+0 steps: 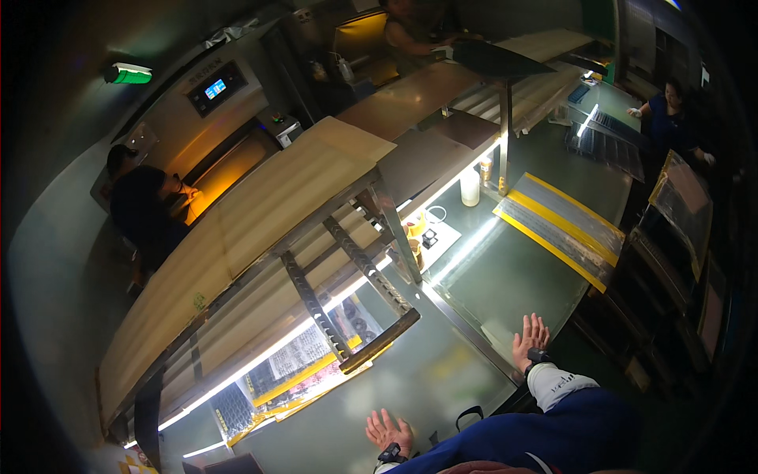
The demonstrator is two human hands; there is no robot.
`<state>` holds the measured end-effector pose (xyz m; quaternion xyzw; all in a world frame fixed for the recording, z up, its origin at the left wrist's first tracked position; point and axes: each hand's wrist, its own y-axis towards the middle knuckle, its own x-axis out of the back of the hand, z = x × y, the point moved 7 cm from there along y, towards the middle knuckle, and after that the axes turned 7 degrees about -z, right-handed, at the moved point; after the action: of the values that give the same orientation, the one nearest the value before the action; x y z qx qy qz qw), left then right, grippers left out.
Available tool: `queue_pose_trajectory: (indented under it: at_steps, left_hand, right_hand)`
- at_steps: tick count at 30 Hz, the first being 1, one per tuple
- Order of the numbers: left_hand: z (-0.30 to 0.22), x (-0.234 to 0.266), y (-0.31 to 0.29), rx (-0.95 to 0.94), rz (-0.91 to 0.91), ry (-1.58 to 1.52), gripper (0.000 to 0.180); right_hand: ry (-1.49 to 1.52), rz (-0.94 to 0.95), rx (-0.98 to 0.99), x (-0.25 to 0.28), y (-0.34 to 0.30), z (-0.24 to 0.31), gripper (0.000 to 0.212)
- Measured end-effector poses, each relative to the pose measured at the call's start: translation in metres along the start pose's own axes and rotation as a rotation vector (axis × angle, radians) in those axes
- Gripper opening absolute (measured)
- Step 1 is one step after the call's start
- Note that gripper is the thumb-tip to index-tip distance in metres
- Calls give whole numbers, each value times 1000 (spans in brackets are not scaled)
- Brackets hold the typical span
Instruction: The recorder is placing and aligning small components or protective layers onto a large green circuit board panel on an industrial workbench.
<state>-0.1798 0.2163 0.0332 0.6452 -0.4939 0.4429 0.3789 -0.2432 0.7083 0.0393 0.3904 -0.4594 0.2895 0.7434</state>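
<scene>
My left hand [389, 432] is at the near edge of a glossy grey-green tabletop [450, 387], fingers spread and nothing in it. Farther right, my right hand [530, 341] is also empty, its fingers apart, over the near edge of the adjoining tabletop [505, 292]. Whether either palm presses on the surface I cannot tell. Both wrists wear small black devices. Ahead of my left hand, a wooden bar [383, 341] joins two notched metal arms that stick out from the shelf.
A long shelf [268, 213] with strip lights runs over the table. Patterned sheets with yellow edges [296, 371] lie beneath it; another yellow-edged sheet [560, 229] lies farther right. A white bottle [470, 188] stands by a post. Co-workers are at a lit machine [237, 174], behind the shelf and far right.
</scene>
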Motion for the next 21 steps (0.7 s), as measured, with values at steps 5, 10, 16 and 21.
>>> queue_pose_trajectory:
  at_steps: [5, 10, 16, 21]
  left_hand:
    - [5, -4, -2, -24, -35, 14, 72]
    - [7, -4, -3, -58, -82, 13, 71]
    - [0, 3, -3, -88, -116, 23, 70]
    - [1, 2, -4, -69, -91, 4, 71]
  right_hand:
    - [-26, -24, 13, 0, 0, 3, 72]
    - [-43, -47, 37, -4, -1, 1, 72]
    - [-11, -16, 17, 0, -1, 1, 71]
    - [4, -11, 18, -1, 0, 2, 70]
